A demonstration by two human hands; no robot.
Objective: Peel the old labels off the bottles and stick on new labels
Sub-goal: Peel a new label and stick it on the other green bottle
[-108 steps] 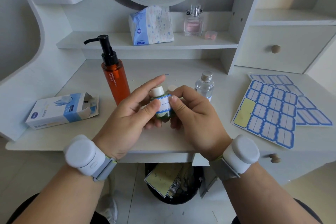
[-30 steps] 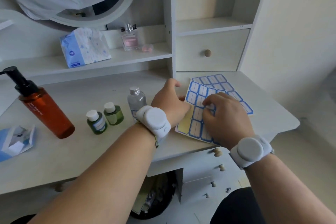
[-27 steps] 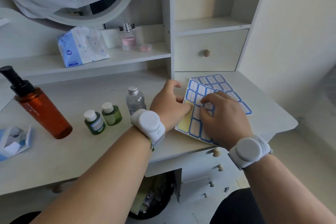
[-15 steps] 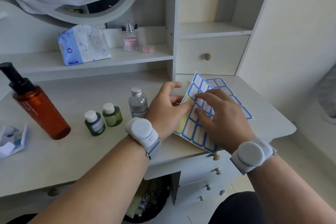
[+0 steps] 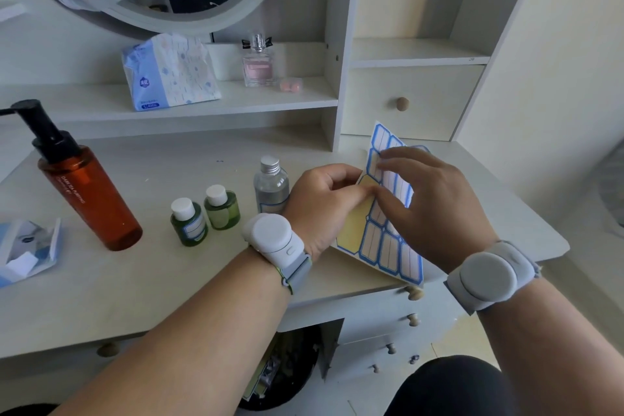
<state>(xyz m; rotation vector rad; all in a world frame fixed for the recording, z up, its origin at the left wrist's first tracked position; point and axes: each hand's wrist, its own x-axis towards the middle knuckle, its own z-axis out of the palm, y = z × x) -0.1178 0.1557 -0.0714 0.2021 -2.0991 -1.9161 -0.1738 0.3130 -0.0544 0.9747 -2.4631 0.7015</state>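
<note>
My left hand (image 5: 324, 206) grips the left edge of a sheet of blue-bordered labels (image 5: 385, 246) and holds it tilted up off the desk. My right hand (image 5: 429, 206) lies over the sheet, its fingertips pinching at a label near the sheet's upper left. On the desk to the left stand a dark green bottle (image 5: 188, 223) wearing a blue-bordered label, a light green bottle (image 5: 221, 211), and a clear bottle (image 5: 271, 186) with a silver cap and a blue-bordered label. An orange pump bottle (image 5: 87, 192) stands further left.
An open blue and white box (image 5: 23, 246) lies at the desk's left edge. A tissue pack (image 5: 169, 73) and a perfume bottle (image 5: 258, 64) sit on the shelf. A drawer unit (image 5: 405, 101) stands behind the sheet. A black bin (image 5: 287, 371) sits under the desk.
The green bottle was set down beside the others. Both hands went to the label sheet, and over the last second the left hand has lifted it from flat to tilted.
</note>
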